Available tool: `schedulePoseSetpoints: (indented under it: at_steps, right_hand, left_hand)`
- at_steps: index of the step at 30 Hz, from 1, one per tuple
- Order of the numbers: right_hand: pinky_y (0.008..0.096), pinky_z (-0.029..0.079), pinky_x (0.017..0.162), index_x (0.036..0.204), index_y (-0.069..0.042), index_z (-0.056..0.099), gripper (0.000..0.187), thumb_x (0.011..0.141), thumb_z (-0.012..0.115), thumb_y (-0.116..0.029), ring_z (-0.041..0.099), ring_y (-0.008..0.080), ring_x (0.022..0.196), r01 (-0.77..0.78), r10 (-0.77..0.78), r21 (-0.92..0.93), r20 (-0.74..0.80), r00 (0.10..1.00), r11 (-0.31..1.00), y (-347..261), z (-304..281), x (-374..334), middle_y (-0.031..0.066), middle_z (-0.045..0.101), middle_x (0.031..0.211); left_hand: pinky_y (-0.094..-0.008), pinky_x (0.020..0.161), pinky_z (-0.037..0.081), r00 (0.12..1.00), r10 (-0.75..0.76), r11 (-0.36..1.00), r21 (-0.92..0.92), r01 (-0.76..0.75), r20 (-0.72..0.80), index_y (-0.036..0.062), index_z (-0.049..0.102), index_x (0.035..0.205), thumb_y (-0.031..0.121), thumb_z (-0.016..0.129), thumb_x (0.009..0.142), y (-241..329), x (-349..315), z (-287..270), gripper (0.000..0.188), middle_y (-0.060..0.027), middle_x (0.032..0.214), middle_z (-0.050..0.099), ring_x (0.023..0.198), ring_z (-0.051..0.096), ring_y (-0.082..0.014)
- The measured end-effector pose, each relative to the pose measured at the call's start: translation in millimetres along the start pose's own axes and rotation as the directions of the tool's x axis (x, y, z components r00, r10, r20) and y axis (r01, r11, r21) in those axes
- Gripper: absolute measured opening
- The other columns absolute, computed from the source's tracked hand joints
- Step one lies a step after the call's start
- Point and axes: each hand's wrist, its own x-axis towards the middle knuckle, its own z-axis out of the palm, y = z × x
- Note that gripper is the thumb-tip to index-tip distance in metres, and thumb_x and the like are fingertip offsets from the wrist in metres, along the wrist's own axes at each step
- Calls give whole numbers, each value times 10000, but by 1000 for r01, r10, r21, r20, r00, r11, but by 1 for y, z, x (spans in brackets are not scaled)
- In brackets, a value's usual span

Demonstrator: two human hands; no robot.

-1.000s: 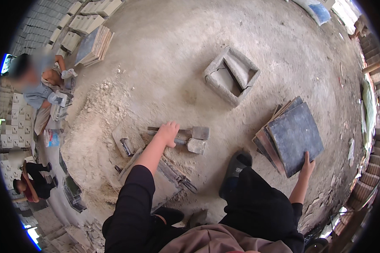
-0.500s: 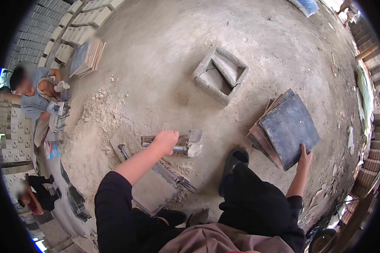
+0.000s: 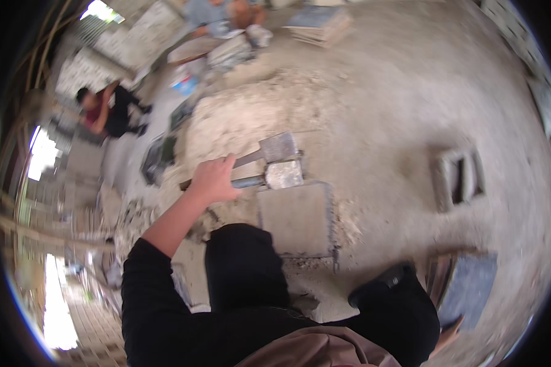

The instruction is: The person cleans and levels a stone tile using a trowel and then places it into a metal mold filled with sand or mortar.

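Observation:
My left hand [image 3: 214, 179] is closed around the handles of two tools, just beyond a square mould [image 3: 297, 220] with a smooth, sand-coloured surface. One tool is a scraper [image 3: 278, 147] with a flat metal blade; the other is a tool with a pale, blocky, crusted head [image 3: 284, 175]. At the lower right, my right hand [image 3: 450, 335] grips the near edge of a dark, flat board [image 3: 468, 287], the top one of a leaning stack. Its fingers are partly blurred, and my knee hides some of the arm.
A square grey block frame [image 3: 442, 180] stands on the floor at the right. Loose pale sand [image 3: 251, 116] is heaped beyond the tools. At the back sits a person [image 3: 217, 18] beside another stack of boards [image 3: 318, 25]; a second person [image 3: 113, 110] crouches at the left.
My view has swung left, so the mould now shows squarely and the board stack lies lower right. My left hand stays on the tool handles, my right hand on the board.

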Motion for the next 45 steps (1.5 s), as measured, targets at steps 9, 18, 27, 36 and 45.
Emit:
schedulePoseSetpoints:
  at_steps: [9, 18, 27, 36, 45]
  right_hand:
    - [393, 462, 777, 1067, 132, 505, 605, 811, 587, -410, 561, 299, 914, 433, -379, -466, 210, 901, 772, -66, 151, -89, 242, 558, 1026]
    - [397, 463, 777, 1067, 128, 502, 585, 820, 577, -397, 561, 309, 913, 559, -485, -538, 288, 825, 631, -100, 230, -113, 247, 557, 1023]
    - [400, 463, 777, 1068, 124, 500, 564, 830, 567, -383, 561, 319, 912, 612, -583, -594, 275, 764, 522, -114, 232, -126, 251, 557, 1019]
    - [403, 464, 777, 1069, 120, 497, 544, 839, 557, -370, 561, 329, 912, 634, -777, -647, 101, 621, 423, -135, 83, -67, 256, 556, 1016]
    - [260, 442, 684, 1148, 49, 430, 364, 854, 565, -119, 525, 154, 837, 736, -748, -348, 128, 651, 581, -165, 164, -155, 141, 550, 942]
  left_hand:
    - [-392, 751, 477, 703, -626, 627, -317, 712, 338, 37, 530, 1021, 416, 695, 544, -143, -176, 145, 631, -162, 899, 613, 873, 591, -313]
    - [-380, 787, 479, 325, -728, 171, -298, 939, 604, -28, 590, 979, 452, 687, 554, -159, -223, 339, 648, -179, 997, 611, 950, 590, -289]
    - [-398, 787, 473, 189, -732, -219, -489, 844, 654, -118, 529, 993, 476, 687, 564, -78, -200, 419, 749, -256, 934, 602, 921, 587, -367]
    - [-402, 806, 453, 376, -519, 153, -349, 924, 767, -62, 642, 881, 611, 625, 583, -121, -200, 446, 736, -250, 924, 619, 959, 590, -325]
    - [-312, 556, 421, 795, -438, 160, -834, 528, 420, -9, 576, 874, 297, 568, 775, -172, -12, 310, 321, -64, 698, 585, 600, 534, -166]
